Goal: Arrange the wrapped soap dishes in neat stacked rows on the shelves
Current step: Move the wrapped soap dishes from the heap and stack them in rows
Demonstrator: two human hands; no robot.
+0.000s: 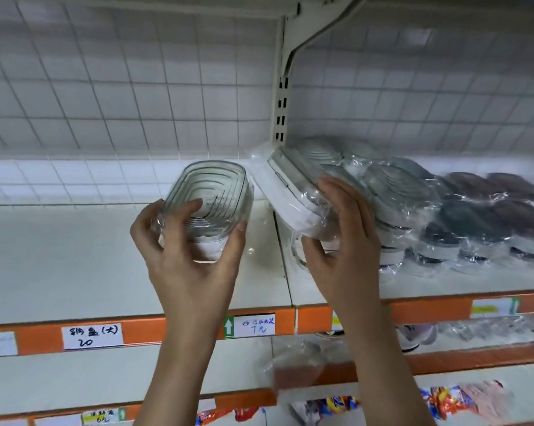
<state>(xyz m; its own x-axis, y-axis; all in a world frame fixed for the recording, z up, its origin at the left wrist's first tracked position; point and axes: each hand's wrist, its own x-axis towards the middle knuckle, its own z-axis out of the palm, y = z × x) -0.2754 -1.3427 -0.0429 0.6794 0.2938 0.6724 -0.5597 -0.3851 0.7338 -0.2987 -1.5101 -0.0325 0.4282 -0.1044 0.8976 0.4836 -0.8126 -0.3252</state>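
Observation:
My left hand (189, 247) grips a clear wrapped soap dish (210, 192), tilted with its ribbed top facing me, above the white shelf (75, 265). My right hand (339, 238) holds a tilted wrapped soap dish with a white base (285, 187), thumb under its near end and fingers over the top. That dish leans against the left end of the stacked rows of wrapped soap dishes (444, 216), grey and brown ones, on the right shelf section.
An upright post with a bracket (280, 96) stands behind the tilted dish. Orange shelf edges carry handwritten price labels (92, 336). Lower shelves hold a plastic bag (293, 367), wrapped goods (490, 329) and colourful packets (382, 404). A tiled wall (121, 87) backs the shelf.

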